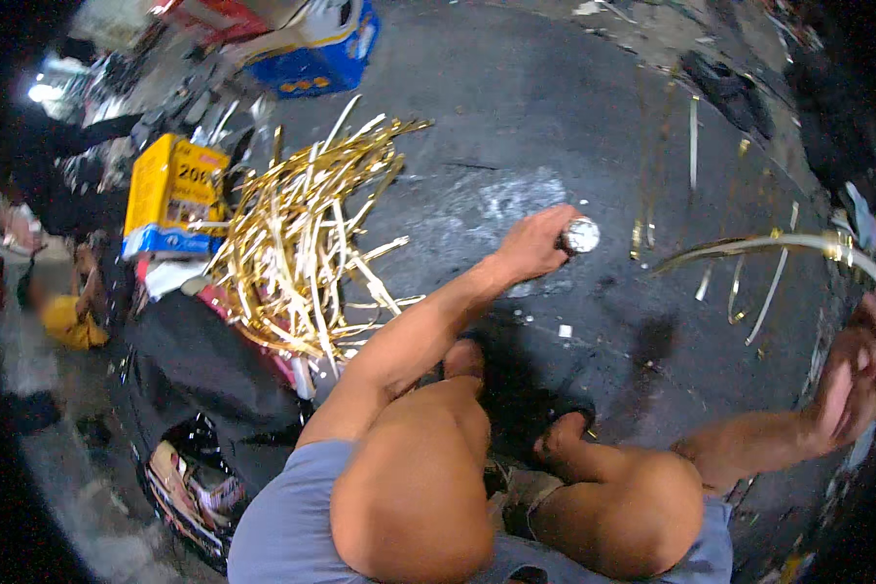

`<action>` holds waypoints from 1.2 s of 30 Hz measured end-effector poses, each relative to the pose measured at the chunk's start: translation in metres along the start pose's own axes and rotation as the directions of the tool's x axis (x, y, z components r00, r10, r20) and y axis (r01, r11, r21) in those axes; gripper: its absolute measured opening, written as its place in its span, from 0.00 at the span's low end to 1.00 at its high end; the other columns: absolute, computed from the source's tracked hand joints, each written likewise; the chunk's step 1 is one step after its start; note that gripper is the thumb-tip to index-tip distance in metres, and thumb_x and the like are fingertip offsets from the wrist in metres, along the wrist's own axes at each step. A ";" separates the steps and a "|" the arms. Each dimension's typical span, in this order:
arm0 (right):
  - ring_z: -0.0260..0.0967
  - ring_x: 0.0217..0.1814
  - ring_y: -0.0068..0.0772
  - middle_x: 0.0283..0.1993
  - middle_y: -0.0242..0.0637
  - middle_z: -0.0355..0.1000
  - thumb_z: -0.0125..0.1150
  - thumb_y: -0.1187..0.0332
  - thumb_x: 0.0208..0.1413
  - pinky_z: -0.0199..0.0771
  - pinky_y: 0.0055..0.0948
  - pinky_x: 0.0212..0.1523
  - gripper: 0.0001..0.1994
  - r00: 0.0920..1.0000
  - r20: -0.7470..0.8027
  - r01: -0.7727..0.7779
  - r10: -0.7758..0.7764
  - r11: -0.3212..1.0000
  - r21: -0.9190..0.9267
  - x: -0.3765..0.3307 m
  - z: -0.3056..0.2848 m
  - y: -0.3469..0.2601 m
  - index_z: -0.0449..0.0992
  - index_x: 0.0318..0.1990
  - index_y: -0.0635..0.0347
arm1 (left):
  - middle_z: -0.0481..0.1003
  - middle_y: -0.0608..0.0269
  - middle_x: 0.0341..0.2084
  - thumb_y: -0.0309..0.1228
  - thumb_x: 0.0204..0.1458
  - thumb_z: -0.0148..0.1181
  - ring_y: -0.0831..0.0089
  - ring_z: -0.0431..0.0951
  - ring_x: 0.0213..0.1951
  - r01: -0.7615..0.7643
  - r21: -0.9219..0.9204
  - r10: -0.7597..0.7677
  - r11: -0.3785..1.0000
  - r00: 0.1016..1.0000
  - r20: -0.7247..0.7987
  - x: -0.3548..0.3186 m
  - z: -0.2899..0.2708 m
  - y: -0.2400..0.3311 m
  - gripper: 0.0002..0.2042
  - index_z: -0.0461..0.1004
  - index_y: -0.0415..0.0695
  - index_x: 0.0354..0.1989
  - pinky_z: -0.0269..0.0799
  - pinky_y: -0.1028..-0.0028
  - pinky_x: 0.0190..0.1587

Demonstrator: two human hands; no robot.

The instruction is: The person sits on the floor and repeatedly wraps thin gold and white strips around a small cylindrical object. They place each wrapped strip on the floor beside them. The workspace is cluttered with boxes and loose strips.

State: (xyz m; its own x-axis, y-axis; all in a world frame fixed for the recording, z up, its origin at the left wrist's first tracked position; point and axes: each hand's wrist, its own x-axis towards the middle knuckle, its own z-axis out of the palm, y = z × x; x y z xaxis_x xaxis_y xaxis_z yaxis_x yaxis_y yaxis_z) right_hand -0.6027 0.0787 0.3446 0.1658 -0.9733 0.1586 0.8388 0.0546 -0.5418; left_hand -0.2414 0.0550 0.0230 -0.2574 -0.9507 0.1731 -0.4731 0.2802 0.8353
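Left hand (533,243): I saw it stretched forward over the dark floor (574,117), fingers wrapped tight around the grip of a tool whose round silvery head (582,235) stuck out past the knuckles — closed on it, no gap showing.
Silvery head: it sat just above a pale scuffed patch (516,200) on the floor; whether it touched the floor I could not tell.
Right hand (852,375): it was out at the far right rim of the view, palm toward me and fingers partly curled; the bend and blur there kept me from judging how wide it stood, or whether it gripped anything.
Curved metal strip (759,248): a long pale gold strip arched from mid-floor toward the right edge, above the right hand — contact between them I could not make out.
Loose strips (764,292): a few short gold pieces lay scattered on the floor near the curved one.
Gold pile (307,229): a big tangled heap of gold strips lay to the left of the left forearm.
Yellow box (173,195): it stood just left of the pile.
Blue box (319,60): farther off, at the top.
Knees (414,477): I saw both bare, bent in a crouch at the lower edge.
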 end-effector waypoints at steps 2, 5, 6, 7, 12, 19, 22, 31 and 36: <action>0.62 0.34 0.28 0.41 0.42 0.65 0.49 0.72 0.68 0.69 0.27 0.37 0.10 0.996 -0.018 0.086 -0.090 0.986 -0.140 0.044 0.019 0.017 0.65 0.49 0.73 | 0.75 0.54 0.49 0.25 0.43 0.68 0.50 0.75 0.54 0.055 -0.027 -0.052 0.998 0.994 0.098 -0.006 -0.016 -0.001 0.27 0.70 0.46 0.55 0.73 0.58 0.55; 0.68 0.44 0.29 0.50 0.42 0.68 0.53 0.80 0.62 0.72 0.25 0.48 0.18 0.964 -0.011 0.209 -0.264 0.786 -0.582 0.102 0.002 0.017 0.66 0.58 0.77 | 0.67 0.42 0.62 0.30 0.39 0.70 0.44 0.64 0.66 0.027 0.093 -0.027 0.995 1.000 0.005 -0.020 -0.021 -0.014 0.40 0.62 0.43 0.67 0.64 0.56 0.67; 0.70 0.46 0.30 0.50 0.42 0.70 0.55 0.80 0.61 0.73 0.23 0.50 0.18 0.965 0.035 0.216 -0.262 0.707 -0.673 0.125 -0.005 0.030 0.68 0.58 0.77 | 0.65 0.42 0.64 0.29 0.40 0.68 0.43 0.63 0.66 0.123 0.229 -0.109 0.965 0.991 -0.072 -0.035 -0.032 -0.025 0.38 0.64 0.41 0.65 0.61 0.55 0.68; 0.71 0.49 0.29 0.51 0.43 0.72 0.57 0.79 0.62 0.74 0.21 0.52 0.18 0.970 0.107 0.236 -0.219 0.734 -0.637 0.155 -0.029 0.044 0.69 0.58 0.77 | 0.65 0.42 0.64 0.27 0.41 0.65 0.43 0.63 0.66 0.295 0.306 -0.255 0.905 0.953 -0.162 -0.057 -0.053 -0.030 0.34 0.66 0.40 0.63 0.61 0.55 0.68; 0.77 0.43 0.27 0.43 0.40 0.78 0.62 0.76 0.62 0.80 0.20 0.47 0.10 0.884 -0.162 0.261 -0.439 0.749 -0.610 0.257 -0.024 0.079 0.77 0.48 0.71 | 0.68 0.47 0.47 0.18 0.41 0.62 0.45 0.70 0.53 0.521 0.673 -0.419 0.525 0.846 -0.329 -0.137 -0.120 -0.052 0.25 0.68 0.41 0.52 0.73 0.54 0.51; 0.71 0.27 0.25 0.31 0.30 0.71 0.71 0.74 0.50 0.70 0.25 0.28 0.14 0.651 -0.391 0.259 -0.650 0.674 -0.691 0.241 -0.099 0.160 0.68 0.38 0.57 | 0.73 0.44 0.47 0.19 0.44 0.61 0.46 0.77 0.46 0.576 0.695 -0.563 0.430 0.773 -0.293 -0.170 -0.153 -0.078 0.18 0.72 0.38 0.47 0.76 0.54 0.47; 0.66 0.26 0.23 0.29 0.28 0.66 0.66 0.77 0.46 0.68 0.26 0.25 0.13 0.626 -0.589 -0.065 -0.511 0.718 -0.693 0.183 -0.150 0.249 0.66 0.34 0.54 | 0.77 0.44 0.36 0.19 0.43 0.60 0.46 0.77 0.38 0.493 0.645 -0.354 0.584 0.869 -0.345 -0.200 -0.175 -0.097 0.05 0.78 0.36 0.31 0.75 0.57 0.42; 0.76 0.48 0.47 0.48 0.47 0.72 0.69 0.75 0.46 0.78 0.40 0.42 0.22 0.751 -0.626 -0.596 -0.211 0.193 -0.780 0.011 -0.263 0.352 0.67 0.49 0.61 | 0.76 0.57 0.39 0.31 0.60 0.60 0.67 0.75 0.39 0.185 -0.414 -0.379 0.891 -0.196 -0.904 -0.207 -0.262 -0.036 0.09 0.74 0.36 0.41 0.72 0.66 0.45; 0.66 0.63 0.54 0.56 0.45 0.68 0.76 0.69 0.38 0.70 0.46 0.61 0.37 0.989 -0.138 -0.136 0.060 -0.042 -0.990 -0.005 -0.159 0.347 0.68 0.61 0.52 | 0.78 0.55 0.45 0.28 0.62 0.61 0.67 0.76 0.45 0.410 0.129 0.147 0.903 -0.014 -0.989 -0.163 -0.284 0.053 0.10 0.76 0.35 0.47 0.72 0.68 0.54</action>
State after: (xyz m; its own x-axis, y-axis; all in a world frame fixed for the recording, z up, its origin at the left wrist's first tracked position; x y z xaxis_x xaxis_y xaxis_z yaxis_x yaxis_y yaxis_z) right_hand -0.3945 0.0671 0.0247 0.1420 -0.9898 0.0103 -0.5708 -0.0904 -0.8161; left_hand 0.0148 0.1866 0.1874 0.7672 -0.0769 0.6367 -0.6411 -0.1195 0.7581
